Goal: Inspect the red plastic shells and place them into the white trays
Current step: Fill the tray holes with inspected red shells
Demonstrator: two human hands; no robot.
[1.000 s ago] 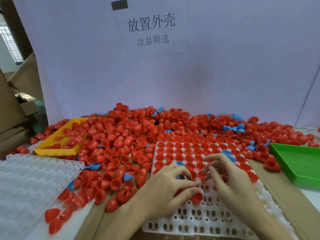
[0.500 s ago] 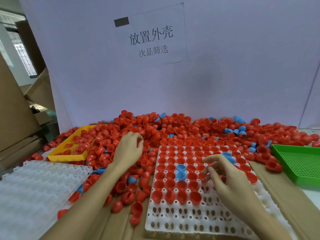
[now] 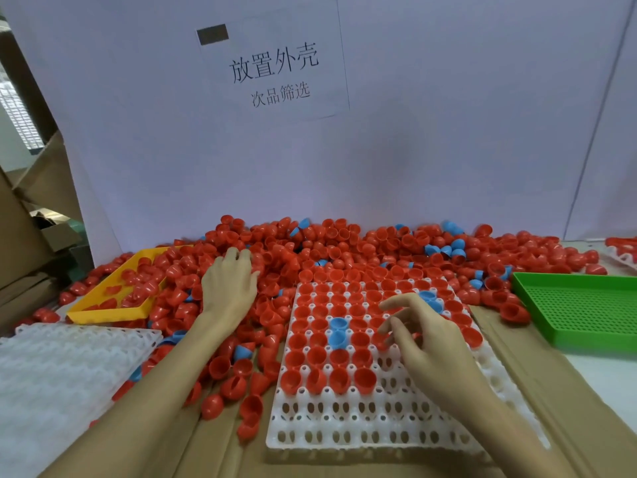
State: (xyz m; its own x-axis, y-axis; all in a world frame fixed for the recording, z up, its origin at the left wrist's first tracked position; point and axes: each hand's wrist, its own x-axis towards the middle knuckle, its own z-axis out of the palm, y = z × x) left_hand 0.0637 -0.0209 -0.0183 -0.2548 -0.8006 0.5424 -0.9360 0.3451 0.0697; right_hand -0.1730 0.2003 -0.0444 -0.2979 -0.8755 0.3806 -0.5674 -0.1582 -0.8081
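Note:
A big pile of red plastic shells (image 3: 344,250), with a few blue ones mixed in, lies across the back of the table. The white tray (image 3: 344,419) in front has its far rows filled with red shells (image 3: 327,377) and two blue shells (image 3: 337,331); its near rows are bare. My left hand (image 3: 227,288) lies palm down on the pile left of the tray, fingertips dug in among shells. What they hold is hidden. My right hand (image 3: 427,343) hovers over the tray's middle with curled fingers, and red shows between thumb and fingers.
A second white tray (image 3: 51,374) sits at the near left. A yellow tray (image 3: 103,312) holding red shells is behind it. A green perforated tray (image 3: 579,312) stands at the right. Cardboard boxes (image 3: 20,236) stand at the left and a white backboard (image 3: 448,132) behind.
My left hand left the white tray and reached up and left into the loose pile. My right hand stayed over the tray's middle in nearly the same pose.

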